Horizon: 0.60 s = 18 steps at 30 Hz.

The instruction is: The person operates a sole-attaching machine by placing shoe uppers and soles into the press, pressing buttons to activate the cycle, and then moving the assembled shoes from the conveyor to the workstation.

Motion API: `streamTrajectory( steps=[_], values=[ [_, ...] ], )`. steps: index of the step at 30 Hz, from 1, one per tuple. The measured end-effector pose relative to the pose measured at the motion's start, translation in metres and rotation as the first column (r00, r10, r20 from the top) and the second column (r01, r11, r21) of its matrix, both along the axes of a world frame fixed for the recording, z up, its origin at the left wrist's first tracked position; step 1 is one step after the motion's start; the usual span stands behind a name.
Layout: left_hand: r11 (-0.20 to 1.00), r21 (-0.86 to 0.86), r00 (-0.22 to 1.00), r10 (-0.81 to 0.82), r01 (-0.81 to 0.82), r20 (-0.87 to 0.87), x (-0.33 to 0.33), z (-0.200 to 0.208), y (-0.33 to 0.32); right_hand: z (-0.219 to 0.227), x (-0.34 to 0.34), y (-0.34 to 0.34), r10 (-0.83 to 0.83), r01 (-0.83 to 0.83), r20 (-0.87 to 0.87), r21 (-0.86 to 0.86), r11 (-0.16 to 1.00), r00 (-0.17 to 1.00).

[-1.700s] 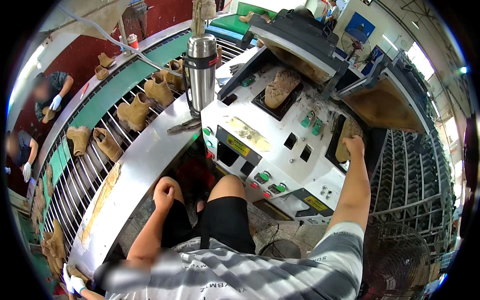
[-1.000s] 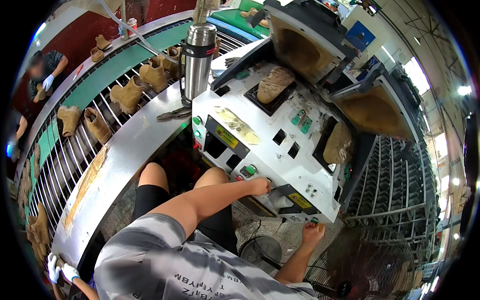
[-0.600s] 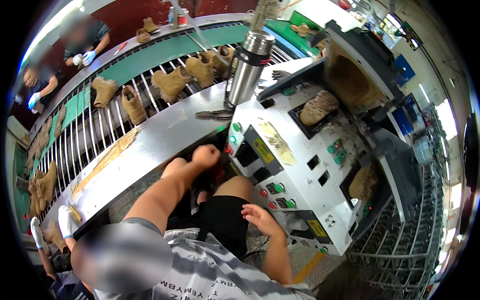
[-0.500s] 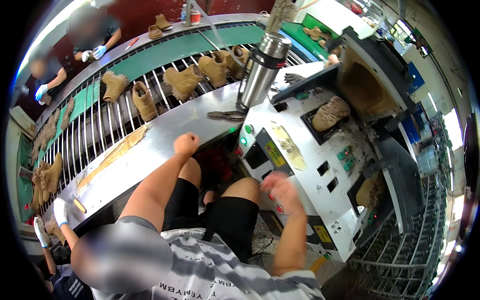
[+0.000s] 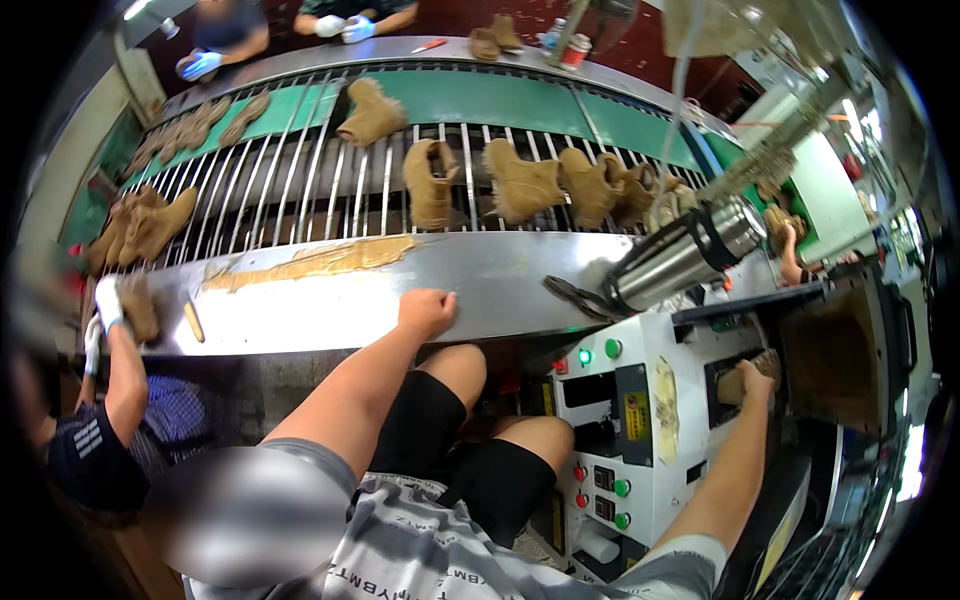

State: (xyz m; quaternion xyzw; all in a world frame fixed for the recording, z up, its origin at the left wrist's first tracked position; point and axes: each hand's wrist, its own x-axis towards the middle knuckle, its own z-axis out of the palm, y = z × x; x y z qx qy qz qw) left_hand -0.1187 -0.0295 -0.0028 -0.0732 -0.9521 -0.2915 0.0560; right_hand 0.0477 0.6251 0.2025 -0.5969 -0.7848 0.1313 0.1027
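Note:
My left hand (image 5: 425,312) rests as a loose fist on the front edge of the steel ledge (image 5: 330,300), holding nothing. My right hand (image 5: 756,372) reaches into the dark recess of the white machine (image 5: 650,420) and closes on a tan boot (image 5: 732,387) sitting there. Just left of that recess, a steel flask (image 5: 690,262) lies tilted on the ledge, with dark scissors (image 5: 575,296) beside it.
Several tan boots (image 5: 520,185) ride the rod conveyor (image 5: 330,190) beyond the ledge. Green and red buttons (image 5: 610,488) dot the machine's front. A co-worker's white-gloved hand (image 5: 105,303) works at the left. Other people's gloved hands (image 5: 340,27) are at the far side.
My right hand has gone from the machine's front panel into its recess and onto the boot. My left hand stays on the steel ledge. The view has swung left.

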Motion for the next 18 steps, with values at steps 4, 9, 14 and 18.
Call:
streamTrajectory(
  steps=[4, 9, 14, 18],
  values=[
    [1.0, 0.02, 0.998, -0.018, 0.019, -0.059, -0.001, -0.001, -0.007, 0.013, 0.013, 0.015, -0.061, 0.108, -0.284, 0.152, 0.983, 0.957],
    [1.0, 0.003, 0.994, 0.001, -0.001, -0.107, 0.001, -0.008, -0.014, 0.007, 0.047, -0.124, 0.07, 0.07, -0.328, 0.395, 0.916, 0.942],
    [0.999, 0.015, 0.996, -0.046, 0.048, -0.071, 0.001, -0.012, -0.018, -0.06, 0.093, -0.205, 0.174, 0.118, -0.469, 0.53, 0.84, 0.866],
    [0.993, 0.083, 0.996, -0.083, 0.084, -0.014, 0.0, -0.013, -0.018, -0.083, 0.085, -0.24, 0.151, 0.18, -0.594, 0.46, 0.87, 0.791]
  ],
)
